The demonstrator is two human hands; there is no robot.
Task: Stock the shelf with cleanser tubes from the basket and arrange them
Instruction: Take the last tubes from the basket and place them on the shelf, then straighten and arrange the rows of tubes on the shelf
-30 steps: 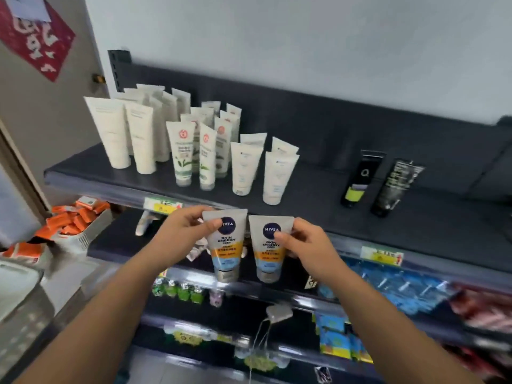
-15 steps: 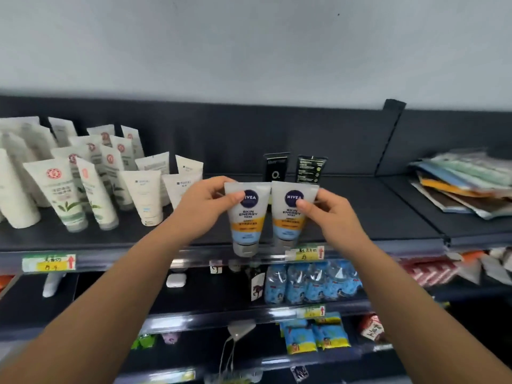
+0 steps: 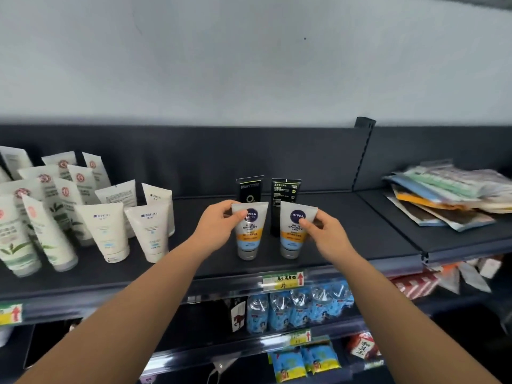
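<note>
Cleanser tubes (image 3: 250,235) pinched, left hand (image 3: 217,225), right hand (image 3: 327,235), seemingly on shelf (image 3: 365,239)

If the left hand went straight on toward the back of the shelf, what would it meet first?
Probably the left black tube standing just behind the cleanser tube the left hand grips; the gap between them is unclear from this angle.

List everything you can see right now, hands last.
Nivea tubes: two, white, orange and blue, upright cap-down at the shelf front, centre.
Black tubes: two, black, upright behind the Nivea tubes.
White tubes: over ten, white, shelf left.
Flat packets: a pile, mixed colours, right-hand shelf section.
Blue packs: a row, blue, next shelf down.
Left hand: pinches the left Nivea tube.
Right hand: pinches the right Nivea tube.
</note>
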